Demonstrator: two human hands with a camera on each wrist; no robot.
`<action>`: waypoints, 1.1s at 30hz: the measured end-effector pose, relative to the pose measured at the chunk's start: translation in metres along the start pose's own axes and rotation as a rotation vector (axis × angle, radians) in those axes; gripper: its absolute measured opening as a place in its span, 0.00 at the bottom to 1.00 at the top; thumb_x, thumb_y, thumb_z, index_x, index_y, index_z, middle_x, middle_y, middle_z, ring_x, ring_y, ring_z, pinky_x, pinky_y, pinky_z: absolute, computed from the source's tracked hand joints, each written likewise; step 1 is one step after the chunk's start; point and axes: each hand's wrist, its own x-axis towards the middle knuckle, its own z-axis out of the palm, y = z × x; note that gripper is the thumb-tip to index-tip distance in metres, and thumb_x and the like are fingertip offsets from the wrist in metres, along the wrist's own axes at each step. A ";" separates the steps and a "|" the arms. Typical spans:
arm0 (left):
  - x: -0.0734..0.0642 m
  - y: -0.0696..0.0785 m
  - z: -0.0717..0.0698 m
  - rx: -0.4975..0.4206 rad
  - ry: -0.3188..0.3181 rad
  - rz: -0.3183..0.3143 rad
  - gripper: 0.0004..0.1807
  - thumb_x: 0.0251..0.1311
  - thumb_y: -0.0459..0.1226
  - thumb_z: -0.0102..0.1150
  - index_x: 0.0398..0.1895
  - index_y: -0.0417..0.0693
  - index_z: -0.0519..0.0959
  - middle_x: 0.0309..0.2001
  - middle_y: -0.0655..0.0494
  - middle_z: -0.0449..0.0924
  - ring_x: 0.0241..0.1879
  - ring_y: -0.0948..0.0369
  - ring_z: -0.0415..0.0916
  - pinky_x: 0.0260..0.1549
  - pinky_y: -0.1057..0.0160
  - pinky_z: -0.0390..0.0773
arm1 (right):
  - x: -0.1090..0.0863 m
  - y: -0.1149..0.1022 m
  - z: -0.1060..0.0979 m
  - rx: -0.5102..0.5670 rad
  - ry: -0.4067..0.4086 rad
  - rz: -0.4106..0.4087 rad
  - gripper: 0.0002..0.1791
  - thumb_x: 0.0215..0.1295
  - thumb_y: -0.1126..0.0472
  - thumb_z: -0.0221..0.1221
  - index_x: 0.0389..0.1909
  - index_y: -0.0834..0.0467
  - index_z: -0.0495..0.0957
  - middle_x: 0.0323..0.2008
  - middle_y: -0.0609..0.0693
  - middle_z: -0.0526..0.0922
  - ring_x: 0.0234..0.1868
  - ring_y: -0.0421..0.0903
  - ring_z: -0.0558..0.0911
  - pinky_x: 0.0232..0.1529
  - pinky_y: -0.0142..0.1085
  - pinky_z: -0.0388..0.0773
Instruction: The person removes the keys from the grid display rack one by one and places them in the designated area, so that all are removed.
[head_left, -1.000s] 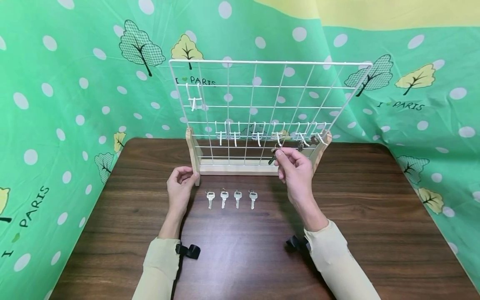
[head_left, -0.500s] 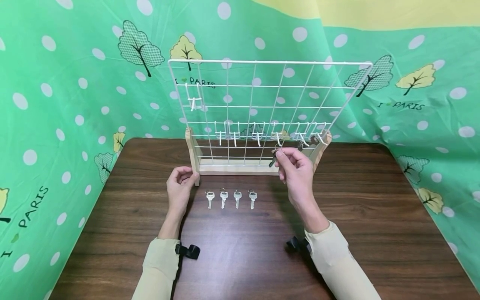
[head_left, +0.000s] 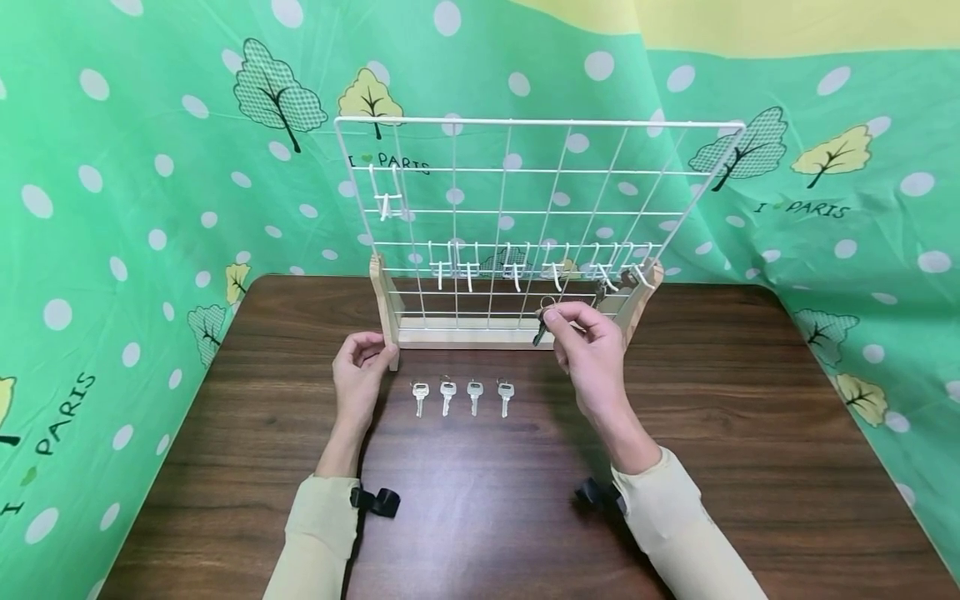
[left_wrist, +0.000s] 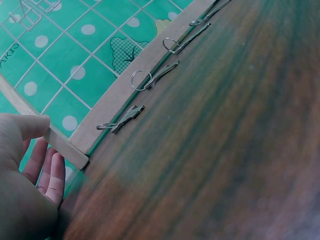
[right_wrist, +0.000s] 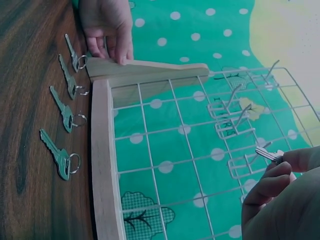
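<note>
My right hand (head_left: 592, 346) pinches a key (head_left: 539, 335) between thumb and forefinger. The key points down, and its ring (head_left: 548, 302) shows above the fingertips, just below a white hook (head_left: 557, 275) on the wire grid (head_left: 480, 170). Over at the rack's left end, my left hand (head_left: 360, 375) grips the wooden side support (head_left: 384, 300), thumb on one face and fingers behind. Several keys with rings lie in a row on the table before the rack, among them a key (right_wrist: 61, 160) closest to the right wrist camera.
More white hooks (head_left: 516, 273) line the grid's lower part, and a hook (head_left: 386, 202) hangs higher at the left. Dark keys (head_left: 602, 289) show at the right-hand hooks. A wooden bar (head_left: 472, 337) runs along the rack's base. Green patterned cloth (head_left: 187, 150) surrounds the brown table (head_left: 750, 467).
My right hand has drawn slightly down and left from the hook with the key, and more of its ring shows. The left hand keeps its place on the support.
</note>
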 end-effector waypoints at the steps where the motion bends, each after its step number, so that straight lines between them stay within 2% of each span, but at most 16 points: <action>1: 0.000 0.000 0.000 -0.001 -0.001 0.002 0.12 0.62 0.16 0.70 0.45 0.28 0.80 0.39 0.61 0.84 0.41 0.65 0.84 0.44 0.74 0.84 | -0.001 0.000 0.000 -0.001 -0.003 0.000 0.14 0.77 0.74 0.62 0.35 0.55 0.88 0.18 0.43 0.73 0.15 0.36 0.64 0.17 0.27 0.54; 7: 0.001 -0.001 -0.001 -0.003 -0.003 0.006 0.12 0.62 0.16 0.70 0.45 0.29 0.80 0.40 0.61 0.84 0.42 0.65 0.84 0.45 0.73 0.84 | -0.006 0.000 -0.003 -0.014 -0.017 0.015 0.13 0.77 0.74 0.62 0.34 0.56 0.88 0.16 0.44 0.71 0.16 0.36 0.66 0.17 0.27 0.56; 10: 0.001 -0.001 -0.001 0.001 -0.001 0.002 0.12 0.62 0.16 0.70 0.45 0.30 0.80 0.40 0.61 0.84 0.42 0.65 0.84 0.45 0.73 0.84 | -0.008 0.001 -0.006 -0.026 -0.023 0.023 0.12 0.77 0.74 0.63 0.35 0.58 0.89 0.17 0.44 0.74 0.16 0.36 0.66 0.16 0.27 0.57; 14: 0.000 0.000 0.000 0.002 -0.001 0.002 0.12 0.62 0.16 0.71 0.44 0.32 0.81 0.40 0.61 0.84 0.42 0.65 0.84 0.45 0.73 0.84 | -0.009 0.004 -0.010 -0.037 -0.026 0.043 0.10 0.76 0.75 0.63 0.36 0.62 0.89 0.24 0.44 0.82 0.16 0.36 0.67 0.17 0.26 0.59; 19: 0.000 0.000 0.000 -0.001 -0.001 0.005 0.13 0.62 0.16 0.70 0.44 0.33 0.81 0.39 0.61 0.84 0.41 0.65 0.84 0.45 0.73 0.84 | -0.013 0.007 -0.014 -0.056 -0.030 0.074 0.09 0.75 0.75 0.62 0.36 0.64 0.88 0.20 0.45 0.76 0.16 0.35 0.68 0.16 0.25 0.59; 22: 0.000 0.000 0.000 -0.004 0.000 0.003 0.13 0.62 0.16 0.70 0.44 0.33 0.81 0.39 0.61 0.84 0.41 0.65 0.84 0.45 0.73 0.84 | -0.015 0.010 -0.017 -0.075 -0.038 0.082 0.06 0.76 0.75 0.62 0.37 0.72 0.84 0.17 0.45 0.73 0.16 0.36 0.68 0.16 0.25 0.59; 26: 0.000 -0.001 0.000 -0.003 0.000 0.001 0.12 0.62 0.15 0.69 0.45 0.27 0.79 0.39 0.60 0.84 0.41 0.65 0.83 0.44 0.73 0.84 | -0.017 0.013 -0.021 -0.107 -0.043 0.084 0.07 0.76 0.75 0.61 0.41 0.79 0.81 0.15 0.45 0.72 0.16 0.36 0.69 0.16 0.26 0.61; 33: -0.001 0.000 0.001 0.001 -0.004 0.005 0.13 0.62 0.15 0.69 0.47 0.23 0.78 0.39 0.60 0.84 0.41 0.65 0.83 0.45 0.73 0.84 | -0.019 0.018 -0.026 -0.129 -0.060 0.095 0.07 0.76 0.75 0.61 0.43 0.80 0.80 0.16 0.46 0.72 0.16 0.36 0.69 0.15 0.26 0.63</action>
